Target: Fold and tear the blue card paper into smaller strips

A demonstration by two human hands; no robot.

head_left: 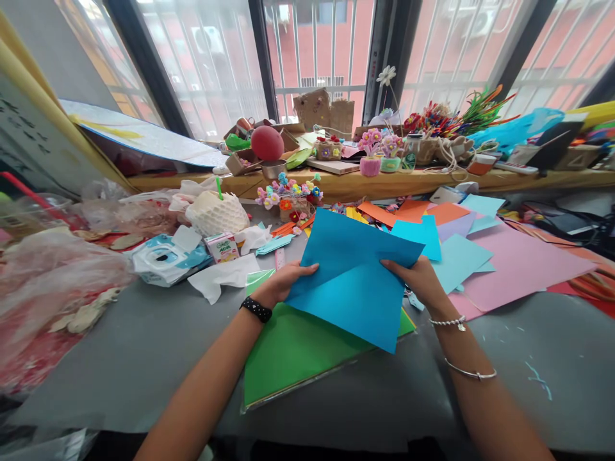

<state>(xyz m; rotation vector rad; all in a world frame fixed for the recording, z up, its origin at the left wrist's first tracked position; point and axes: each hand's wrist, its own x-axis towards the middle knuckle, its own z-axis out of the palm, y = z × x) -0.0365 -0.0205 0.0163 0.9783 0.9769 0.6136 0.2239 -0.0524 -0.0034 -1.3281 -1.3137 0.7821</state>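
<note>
A sheet of blue paper [355, 282] with a faint crease across it is held up between my two hands. My left hand [288, 280] pinches its left edge, thumb on top and fingers behind. On the upper right side my right hand [419, 279] grips it in the same way, with its fingers mostly hidden by the sheet. Beneath it lies a stack of green paper [293, 358] in a clear sleeve, partly covered by the blue sheet.
Right of my hands lie light-blue paper pieces [461, 261] on a large pink sheet [533, 256]. At left are a wet-wipes pack [166, 256], a small carton [221, 247], a white tissue [225, 276] and plastic bags [57, 275]. Craft flowers [291, 200] stand behind, before a cluttered windowsill [192, 184].
</note>
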